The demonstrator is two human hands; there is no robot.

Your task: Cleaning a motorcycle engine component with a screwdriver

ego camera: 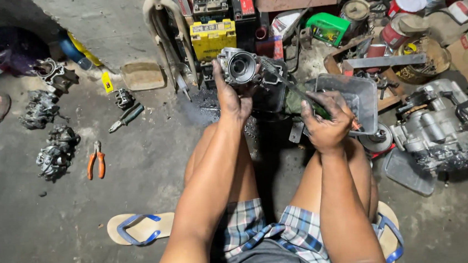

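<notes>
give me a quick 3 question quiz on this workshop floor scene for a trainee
1. True or false: the left hand holds a round-bored metal engine part.
2. What does the right hand grip?
A. orange pliers
B. a green-handled tool
C. a paint can
3. Fill in: the orange pliers lie on the floor to the person's ____ side.

Key
1. True; the part is raised in front of the knees.
2. B; the green-handled tool has its shaft angled up toward the part.
3. Left, near the blue-strapped sandal.
</notes>
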